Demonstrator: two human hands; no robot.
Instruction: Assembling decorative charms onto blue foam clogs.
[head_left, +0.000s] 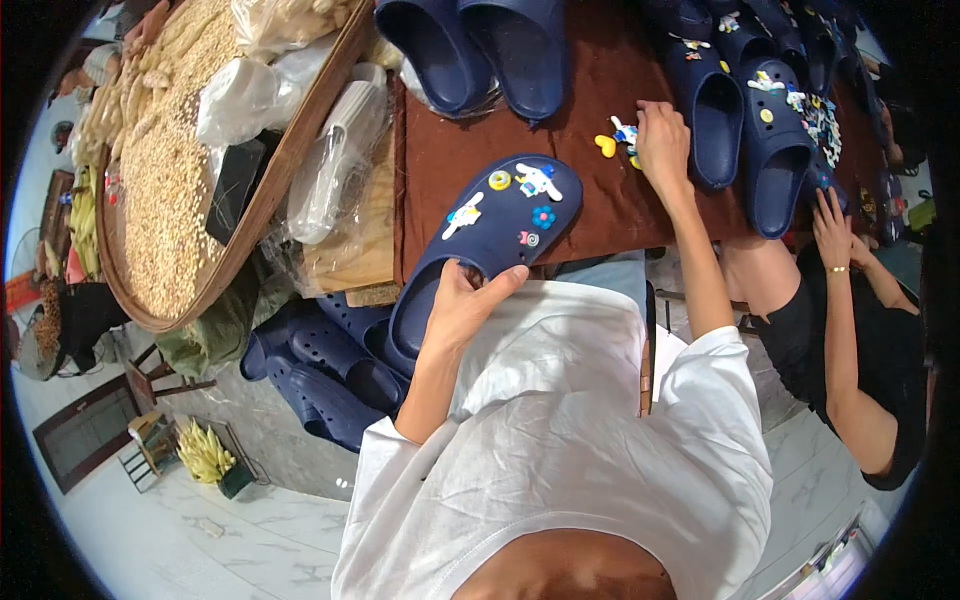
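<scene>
Left grip (463, 308) on navy clog (488, 238)

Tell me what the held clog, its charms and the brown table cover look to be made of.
The clog: probably moulded foam or rubber, matte navy, with smooth, seamless curves. The charms: likely plastic or rubber, somewhat shiny, with thick raised shapes. The table cover: apparently cloth, dull brown, showing soft creases.

The left hand (462, 308) covers part of the decorated clog (495, 220), while the top edge crops two navy clogs (525, 75).
</scene>
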